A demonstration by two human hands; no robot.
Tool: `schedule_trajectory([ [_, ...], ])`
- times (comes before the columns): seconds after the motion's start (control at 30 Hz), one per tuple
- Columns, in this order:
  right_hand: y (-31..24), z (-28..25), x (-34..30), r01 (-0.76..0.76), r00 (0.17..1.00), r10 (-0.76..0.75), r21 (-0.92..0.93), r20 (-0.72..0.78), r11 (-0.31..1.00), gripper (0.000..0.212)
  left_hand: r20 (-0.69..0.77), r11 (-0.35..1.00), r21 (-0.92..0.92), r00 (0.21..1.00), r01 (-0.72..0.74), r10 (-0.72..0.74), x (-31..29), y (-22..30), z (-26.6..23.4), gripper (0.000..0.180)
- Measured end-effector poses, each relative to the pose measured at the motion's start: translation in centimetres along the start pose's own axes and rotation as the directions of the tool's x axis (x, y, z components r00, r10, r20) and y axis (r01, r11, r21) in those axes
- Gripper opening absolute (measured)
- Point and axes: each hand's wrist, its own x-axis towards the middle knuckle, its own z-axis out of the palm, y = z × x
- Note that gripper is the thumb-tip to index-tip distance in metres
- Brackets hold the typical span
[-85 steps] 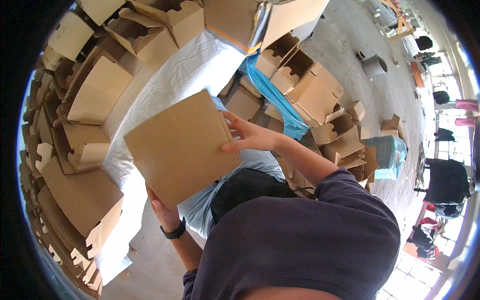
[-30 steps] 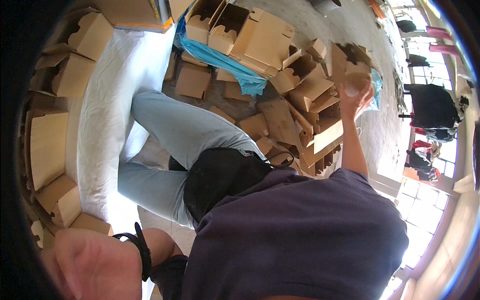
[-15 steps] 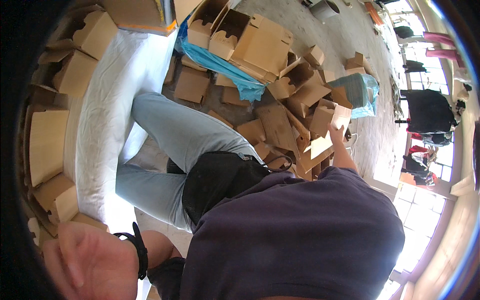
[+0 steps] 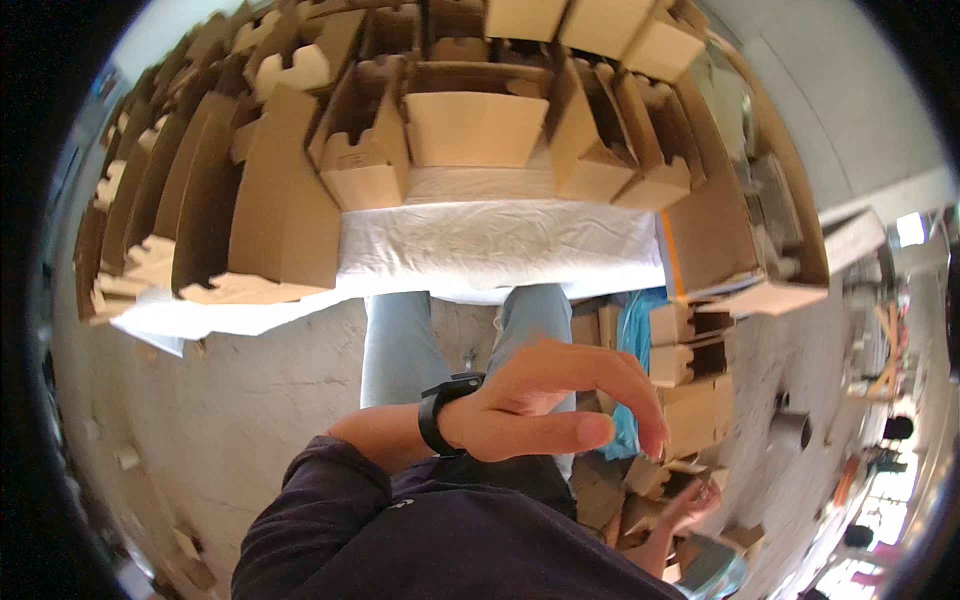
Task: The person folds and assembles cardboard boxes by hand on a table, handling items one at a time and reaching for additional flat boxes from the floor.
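My left hand (image 4: 560, 400) hangs in front of my body, its thumb and bent fingers apart and nothing between them. A black band (image 4: 440, 415) circles that wrist. Down on the right, my right hand (image 4: 690, 503) is over a pile of cardboard boxes (image 4: 655, 478), its fingers partly spread with no box visible in them. Beside it stands a larger closed box (image 4: 698, 412) next to small notched cardboard boxes (image 4: 672, 365). Blue plastic sheeting (image 4: 628, 420) lies along these boxes, partly behind my left fingers.
Ahead is a table covered with white cloth (image 4: 500, 245). Open cardboard bins (image 4: 365, 150) stand along its back, and tall ones (image 4: 285, 200) at its left. Another large carton (image 4: 715, 235) is at the right end. A grey bucket (image 4: 790, 432) sits on the floor further right.
My view has turned from the box pile to the table. The left hand has come in front of my body. The box held earlier in my right hand is no longer seen in it.
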Motion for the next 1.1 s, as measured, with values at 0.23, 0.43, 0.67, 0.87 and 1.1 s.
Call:
schedule_trajectory([
  [0.23, -27.5, 14.6, 1.8, 0.406, 0.537, -0.719, 0.611, 0.442, 0.679, 0.036, -0.208, 0.964, -0.065, 0.942, 0.256, -0.264, -5.7, -1.4, -1.3, 0.033],
  [0.43, -45.1, 23.1, 3.8, 0.667, 0.388, -0.92, 0.671, 0.06, 0.325, 0.056, -0.456, 0.857, -0.197, 0.729, 0.477, -0.511, -14.5, -2.6, -0.9, 0.032],
  [0.67, -53.1, 25.8, 7.4, 0.485, 0.587, -0.776, 0.667, 0.23, 0.565, 0.072, -0.676, 0.878, -0.174, 0.595, 0.445, -0.435, -17.2, -1.0, -0.8, 0.028],
  [0.87, -51.1, 27.9, 7.3, 0.516, 0.55, -0.78, 0.613, 0.298, 0.598, 0.066, -0.731, 0.921, -0.11, 0.598, 0.373, -0.33, -17.1, -0.4, -1.7, 0.027],
  [1.1, -49.2, 27.5, 7.2, 0.637, 0.577, -0.815, 0.6, 0.045, 0.484, 0.021, -0.699, 0.913, -0.114, 0.622, 0.391, -0.354, -16.8, -0.8, -2.1, 0.024],
])
